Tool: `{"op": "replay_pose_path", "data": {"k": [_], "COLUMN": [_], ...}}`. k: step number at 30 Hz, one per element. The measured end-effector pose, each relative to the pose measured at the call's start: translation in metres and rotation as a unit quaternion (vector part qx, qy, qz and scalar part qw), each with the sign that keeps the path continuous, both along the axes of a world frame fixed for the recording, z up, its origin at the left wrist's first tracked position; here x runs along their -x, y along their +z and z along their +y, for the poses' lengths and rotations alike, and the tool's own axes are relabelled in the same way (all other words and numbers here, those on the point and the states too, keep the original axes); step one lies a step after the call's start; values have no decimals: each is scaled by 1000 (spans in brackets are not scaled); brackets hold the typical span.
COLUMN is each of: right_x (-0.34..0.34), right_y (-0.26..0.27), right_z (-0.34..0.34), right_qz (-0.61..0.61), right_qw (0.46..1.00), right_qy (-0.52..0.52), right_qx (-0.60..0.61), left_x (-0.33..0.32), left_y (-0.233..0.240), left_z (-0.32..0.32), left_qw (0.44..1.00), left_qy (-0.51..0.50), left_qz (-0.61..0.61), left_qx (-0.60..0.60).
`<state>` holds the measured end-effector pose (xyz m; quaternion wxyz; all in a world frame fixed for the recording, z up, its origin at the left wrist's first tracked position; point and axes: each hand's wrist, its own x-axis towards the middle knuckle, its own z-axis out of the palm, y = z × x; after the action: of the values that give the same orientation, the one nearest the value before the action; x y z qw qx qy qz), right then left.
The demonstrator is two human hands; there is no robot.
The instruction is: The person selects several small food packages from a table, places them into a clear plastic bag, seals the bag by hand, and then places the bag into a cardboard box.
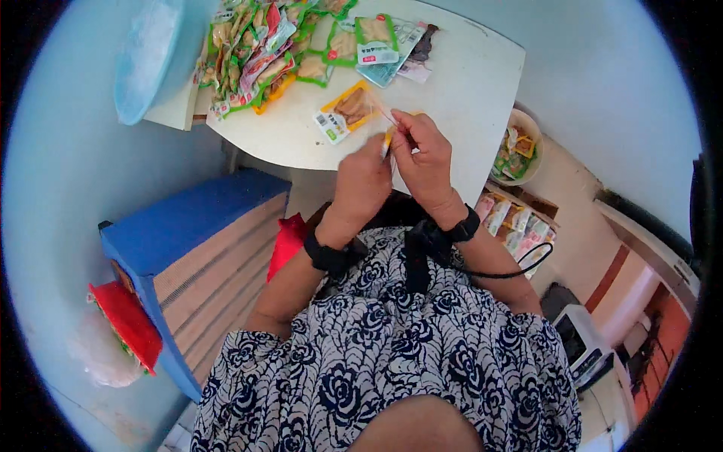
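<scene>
Over the near edge of the white table [463, 113], my left hand [364, 181] and my right hand [423, 152] are close together. Between them they pinch a small packet with yellow edging, mostly hidden by the fingers. A thin clear strip of film seems to run up from my right fingertips. Just beyond my left hand a yellow-edged food packet [349, 110] lies flat, with brown contents showing through. Farther off, a green-edged food packet [377, 39] lies partly on a pale blue packet [390, 56]. Each wrist wears a black band.
A heap of sealed food packets [254, 56] covers the table's left end, beside a light blue basin [148, 62]. Right of the table are a round bin [517, 147] holding packets and a box of packets [517, 223] below it. A blue-covered rack [192, 226] stands at left.
</scene>
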<state>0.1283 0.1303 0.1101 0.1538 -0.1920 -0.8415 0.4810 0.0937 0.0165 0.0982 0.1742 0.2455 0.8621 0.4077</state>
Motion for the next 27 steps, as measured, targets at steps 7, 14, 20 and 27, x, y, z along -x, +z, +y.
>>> {"op": "replay_pose_path", "data": {"k": [7,14,20,27], "right_x": [-3,1,-5,-8], "right_y": [-1,6,-1,2], "right_z": [1,-1,-5,-14], "right_qz": [21,22,15,22], "right_qw": [1000,998,1000,997], "right_qy": [-3,-3,22,67], "right_qx": [-10,53,-13,-31], "left_x": [12,11,7,6], "left_y": [20,-16,-14,-21], "left_z": [2,-5,-2,-2], "left_qw": [876,989,814,774], "left_qy": [236,-74,192,204], "left_qz": [-401,120,-503,-550], "left_qx": [-126,41,-217,-238]}}
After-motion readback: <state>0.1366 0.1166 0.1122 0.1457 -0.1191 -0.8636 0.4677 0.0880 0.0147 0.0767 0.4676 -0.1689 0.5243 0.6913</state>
